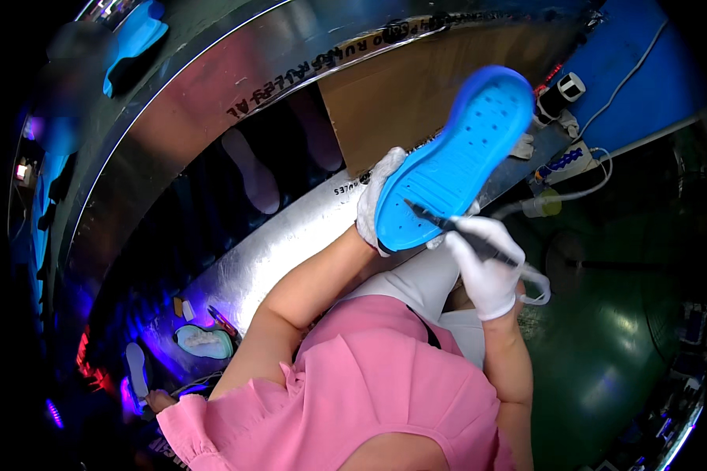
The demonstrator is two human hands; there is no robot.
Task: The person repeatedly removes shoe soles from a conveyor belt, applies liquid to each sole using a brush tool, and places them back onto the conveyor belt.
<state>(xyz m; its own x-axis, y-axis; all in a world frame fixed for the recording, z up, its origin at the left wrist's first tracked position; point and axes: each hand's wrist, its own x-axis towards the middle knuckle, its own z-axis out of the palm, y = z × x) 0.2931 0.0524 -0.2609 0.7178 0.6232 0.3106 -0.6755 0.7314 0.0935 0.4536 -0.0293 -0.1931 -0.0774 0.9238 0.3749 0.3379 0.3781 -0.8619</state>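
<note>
A bright blue shoe sole point(456, 169) is held up over my lap, tilted with its heel end near me and its other end up to the right. Its inner face shows small holes and ridges. My left hand point(375, 200), in a white glove, grips the sole from its left side and beneath, with some fingers hidden behind it. My right hand point(487, 263), also gloved, is closed around a dark pen-like tool point(432, 216) with a narrow tip. That tip is over the heel area; whether it touches cannot be told. A clear loop of tubing point(538, 286) hangs by my right wrist.
A metal-edged bench point(267, 251) curves along the left, with pale soles point(251, 171) in a dark opening and a cardboard sheet point(416, 94) beyond. A pale green sole point(204, 342) lies near another person's hand point(161, 401). At right stand a black-and-white cylinder point(562, 94) and a cable point(605, 169).
</note>
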